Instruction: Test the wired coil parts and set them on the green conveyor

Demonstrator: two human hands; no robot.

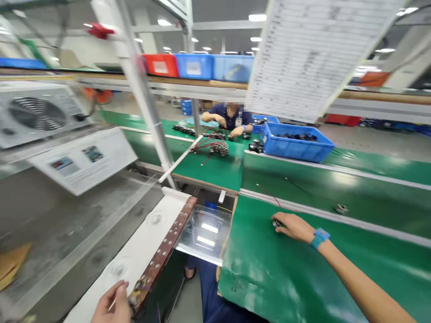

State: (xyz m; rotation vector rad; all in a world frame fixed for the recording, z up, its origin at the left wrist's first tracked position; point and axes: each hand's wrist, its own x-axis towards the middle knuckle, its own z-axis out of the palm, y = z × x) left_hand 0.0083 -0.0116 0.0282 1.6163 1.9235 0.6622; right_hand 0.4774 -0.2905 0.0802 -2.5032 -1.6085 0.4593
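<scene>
My right hand (293, 226) reaches out over the green bench mat (286, 278), its fingers curled down on a small dark part (276, 223) with thin red and black wires (269, 194) trailing away from it. A blue wrist band (319, 237) sits on that arm. My left hand (112, 304) is at the bottom edge, fingers pinched on a thin pale stick (113, 302), beside a long brown strip with rivets (164, 251) on a white board (134, 260).
Across the green conveyor (336, 184), a co-worker in dark blue (230, 117) handles small wired parts (215, 147). A blue bin (296, 142) stands to that person's right, a small round part (341, 208) lies on the belt. A fan unit (37, 114) and slanted metal post (148, 107) stand left.
</scene>
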